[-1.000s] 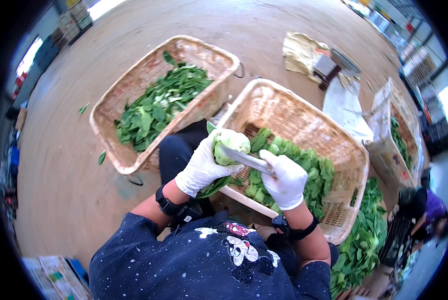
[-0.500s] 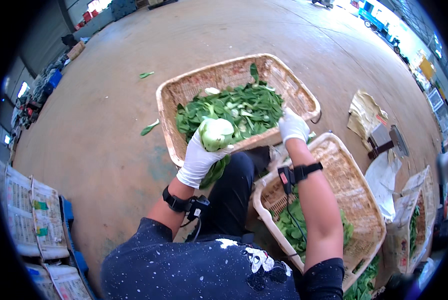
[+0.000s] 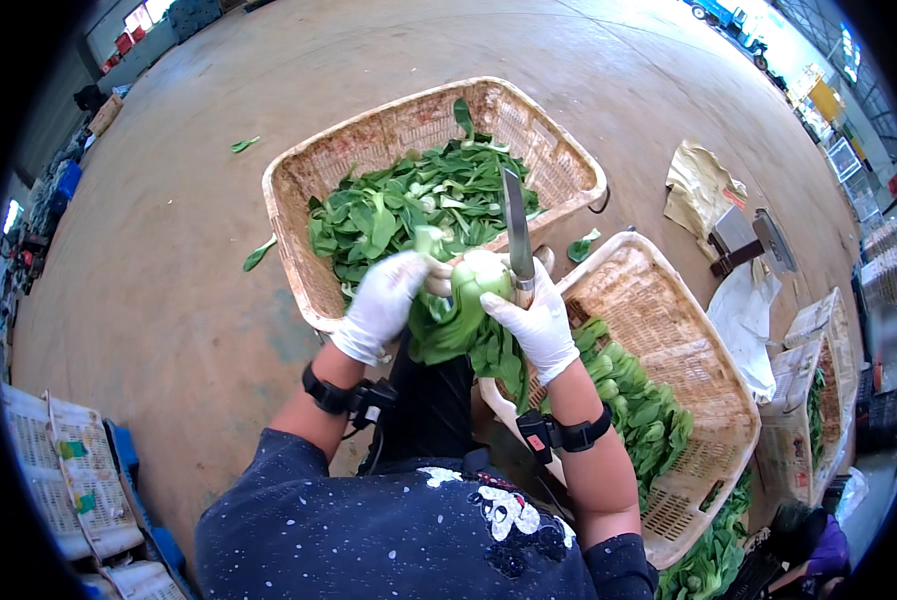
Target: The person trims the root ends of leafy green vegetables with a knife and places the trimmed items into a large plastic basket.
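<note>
My right hand point(image 3: 536, 325), in a white glove, grips a knife point(image 3: 515, 225) with its blade pointing up and away. Its thumb also presses against a head of bok choy point(image 3: 476, 285), whose pale base faces up while the green leaves hang below. From the other side my gloved left hand point(image 3: 383, 300), smeared by motion, has its fingers closed at the outer stalks, with a pale leaf stalk point(image 3: 428, 240) at the fingertips. Just beyond both hands stands a dirty cream plastic basket point(image 3: 290, 235) holding loose bok choy leaves point(image 3: 388, 215).
At my right a second cream basket point(image 3: 658, 285) holds bok choy heads point(image 3: 648, 410). Single leaves point(image 3: 256, 253) lie on the concrete floor. Crumpled paper point(image 3: 698, 190) and a metal scale-like object point(image 3: 743, 240) lie farther right. Stacked crates point(image 3: 73, 480) stand at the left.
My right hand has come back from the far basket's edge to the bok choy, and the knife now shows in it. My left hand has shifted from under the head to its side stalks.
</note>
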A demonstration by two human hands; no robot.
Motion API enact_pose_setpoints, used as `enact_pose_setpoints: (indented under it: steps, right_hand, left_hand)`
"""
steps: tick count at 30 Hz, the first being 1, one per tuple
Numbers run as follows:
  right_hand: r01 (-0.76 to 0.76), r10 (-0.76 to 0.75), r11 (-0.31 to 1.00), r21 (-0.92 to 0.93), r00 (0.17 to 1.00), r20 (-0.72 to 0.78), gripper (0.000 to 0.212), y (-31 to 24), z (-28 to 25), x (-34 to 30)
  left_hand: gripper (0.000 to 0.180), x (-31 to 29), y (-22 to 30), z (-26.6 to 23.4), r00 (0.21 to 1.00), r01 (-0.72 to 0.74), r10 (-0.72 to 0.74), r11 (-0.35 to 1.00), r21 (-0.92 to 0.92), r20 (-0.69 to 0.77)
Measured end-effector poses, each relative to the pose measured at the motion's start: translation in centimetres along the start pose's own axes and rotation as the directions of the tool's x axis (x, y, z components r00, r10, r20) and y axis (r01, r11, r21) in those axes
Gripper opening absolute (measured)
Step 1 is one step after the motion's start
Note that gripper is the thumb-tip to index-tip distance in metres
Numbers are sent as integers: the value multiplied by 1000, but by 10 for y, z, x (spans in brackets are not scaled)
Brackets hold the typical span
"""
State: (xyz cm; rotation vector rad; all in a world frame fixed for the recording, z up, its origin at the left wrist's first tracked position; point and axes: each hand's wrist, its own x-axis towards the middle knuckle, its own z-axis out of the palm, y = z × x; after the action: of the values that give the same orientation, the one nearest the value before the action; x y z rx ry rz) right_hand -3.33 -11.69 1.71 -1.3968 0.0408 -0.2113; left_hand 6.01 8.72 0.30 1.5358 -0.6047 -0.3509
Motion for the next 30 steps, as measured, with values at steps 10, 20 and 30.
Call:
enact_pose_setpoints:
  steps: [10,20,30]
  right_hand:
    - [164,-196,980,-108,785,-588,60,-38,-169,-191]
    - [85,255,966,242,-442,-860,57,-50,-409,-724]
    - [635,169,767,92,-62,-984,19,-52,-254,-436]
  left_hand:
    - [70,80,-35,-27,974,49,13,963,264,-226]
    - [46,152,-102,271,552,394,-622,782,483,556]
    - [42,203,-408,389,408,733,-825,551,398,391]
